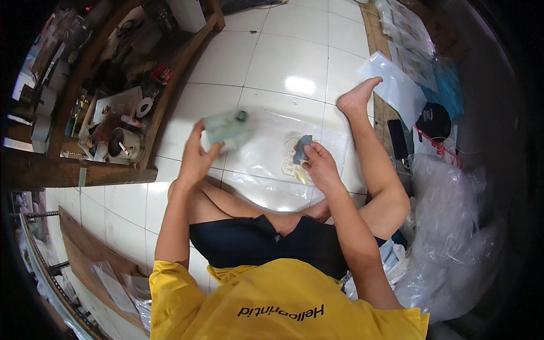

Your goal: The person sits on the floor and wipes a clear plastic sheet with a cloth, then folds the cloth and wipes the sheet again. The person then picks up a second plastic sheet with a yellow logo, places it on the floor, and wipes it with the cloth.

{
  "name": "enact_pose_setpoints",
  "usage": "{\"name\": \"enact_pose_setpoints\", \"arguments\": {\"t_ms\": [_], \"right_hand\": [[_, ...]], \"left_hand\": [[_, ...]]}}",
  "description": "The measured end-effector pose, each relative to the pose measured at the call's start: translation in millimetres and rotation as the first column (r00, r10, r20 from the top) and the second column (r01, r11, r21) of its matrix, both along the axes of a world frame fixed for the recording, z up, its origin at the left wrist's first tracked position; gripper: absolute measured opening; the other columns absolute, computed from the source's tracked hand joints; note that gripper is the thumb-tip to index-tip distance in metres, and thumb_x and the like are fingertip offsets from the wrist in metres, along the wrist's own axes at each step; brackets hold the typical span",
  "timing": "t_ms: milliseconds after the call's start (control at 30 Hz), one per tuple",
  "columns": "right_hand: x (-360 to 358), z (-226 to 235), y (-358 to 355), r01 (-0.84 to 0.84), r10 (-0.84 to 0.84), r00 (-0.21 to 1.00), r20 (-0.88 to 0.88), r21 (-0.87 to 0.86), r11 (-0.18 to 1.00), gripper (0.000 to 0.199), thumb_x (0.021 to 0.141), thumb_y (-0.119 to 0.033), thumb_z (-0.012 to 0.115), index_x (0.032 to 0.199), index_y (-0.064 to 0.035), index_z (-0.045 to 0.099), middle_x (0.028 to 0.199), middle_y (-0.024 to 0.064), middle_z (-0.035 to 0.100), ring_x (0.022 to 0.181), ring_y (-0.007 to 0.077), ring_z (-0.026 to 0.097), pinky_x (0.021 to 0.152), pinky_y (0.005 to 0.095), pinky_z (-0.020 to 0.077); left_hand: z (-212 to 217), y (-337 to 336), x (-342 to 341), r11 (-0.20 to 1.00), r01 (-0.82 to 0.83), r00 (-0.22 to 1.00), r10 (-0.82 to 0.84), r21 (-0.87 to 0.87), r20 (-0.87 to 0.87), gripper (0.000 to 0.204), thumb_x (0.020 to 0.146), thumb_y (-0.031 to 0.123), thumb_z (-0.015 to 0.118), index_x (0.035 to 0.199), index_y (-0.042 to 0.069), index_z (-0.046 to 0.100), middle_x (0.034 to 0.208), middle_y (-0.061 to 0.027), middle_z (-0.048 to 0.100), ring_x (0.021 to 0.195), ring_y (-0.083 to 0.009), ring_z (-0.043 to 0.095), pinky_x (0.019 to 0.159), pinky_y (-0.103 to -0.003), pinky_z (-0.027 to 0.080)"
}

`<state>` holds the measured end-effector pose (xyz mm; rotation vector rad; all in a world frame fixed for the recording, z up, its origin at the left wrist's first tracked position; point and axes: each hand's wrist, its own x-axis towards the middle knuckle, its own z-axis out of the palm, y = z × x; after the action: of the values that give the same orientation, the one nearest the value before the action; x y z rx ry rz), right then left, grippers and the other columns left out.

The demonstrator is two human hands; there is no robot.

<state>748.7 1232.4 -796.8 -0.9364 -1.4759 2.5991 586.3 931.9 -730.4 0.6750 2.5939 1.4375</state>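
Observation:
My left hand [198, 156] is closed around a pale green, see-through bottle [221, 129]. The bottle is tilted and smeared by motion, and its dark cap points away to the right. Pinched in the fingers of my right hand [322, 164] is a crumpled grey-blue cloth [302, 150]. The cloth is over a clear plastic bag [255, 177] with gold printing, lying flat on the tiles between my legs. Part of the printing is hidden by the cloth and my right hand.
On the left stands a wooden shelf [184, 62] with a tape roll [144, 106], a can [126, 144] and clutter. To the right lie plastic sheets [394, 85], a phone [398, 139], a black cap [433, 120] and a heap of clear plastic wrap [447, 221]. White tiles [226, 62] cover the floor.

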Motion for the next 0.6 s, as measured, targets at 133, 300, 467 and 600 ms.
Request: {"name": "enact_pose_setpoints", "arguments": {"t_ms": [133, 300, 467, 600], "right_hand": [[6.9, -10.7, 17.7, -0.205, 0.142, 0.974, 0.176, 0.427, 0.881, 0.012, 0.097, -0.010, 0.064, 0.109, -0.0074, 0.063, 0.095, 0.0029, 0.069, 0.072, 0.0094, 0.056, 0.062, 0.0267, 0.0455], [18.3, -12.3, 3.5, -0.301, 0.228, 0.953, 0.202, 0.736, 0.606, 0.020, 0.096, -0.009, 0.064, 0.113, -0.0008, 0.059, 0.096, 0.0121, 0.069, 0.077, 0.0180, 0.063, 0.068, 0.0333, 0.0521], [13.9, -16.0, -8.7, -0.352, 0.402, 0.898, 0.179, 0.840, 0.412, 0.022, 0.091, -0.008, 0.065, 0.111, -0.0015, 0.062, 0.100, 0.0219, 0.068, 0.091, 0.0416, 0.066, 0.082, 0.0447, 0.0527], [9.3, -19.3, -22.2, -0.351, 0.485, 0.853, 0.192, 0.899, 0.261, 0.018, 0.090, -0.006, 0.065, 0.107, -0.0029, 0.065, 0.100, 0.0195, 0.066, 0.096, 0.0409, 0.063, 0.084, 0.0463, 0.0511]], "left_hand": [[-25.8, -29.8, -27.4, 0.949, -0.190, 0.971, 0.143, 0.253, 0.192, 0.066, 0.089, 0.009, 0.073, 0.144, 0.000, 0.037, 0.136, -0.0154, 0.054, 0.129, -0.0263, 0.052, 0.109, -0.039, 0.041], [-49.8, -47.1, -41.3, 0.866, -0.364, 0.929, 0.315, 0.343, 0.191, 0.061, 0.091, 0.004, 0.068, 0.144, 0.000, 0.036, 0.140, -0.0156, 0.051, 0.134, -0.0251, 0.048, 0.113, -0.037, 0.036], [-54.1, -38.9, -36.6, 0.888, -0.327, 0.942, 0.277, 0.325, 0.189, 0.065, 0.091, 0.007, 0.069, 0.145, 0.000, 0.034, 0.144, -0.0174, 0.047, 0.135, -0.0268, 0.046, 0.110, -0.038, 0.039], [-68.3, -40.6, -25.3, 0.886, -0.460, 0.883, 0.463, 0.055, -0.073, 0.068, 0.090, 0.013, 0.071, 0.146, -0.001, 0.035, 0.144, -0.0194, 0.046, 0.132, -0.0286, 0.048, 0.102, -0.038, 0.045]]}}
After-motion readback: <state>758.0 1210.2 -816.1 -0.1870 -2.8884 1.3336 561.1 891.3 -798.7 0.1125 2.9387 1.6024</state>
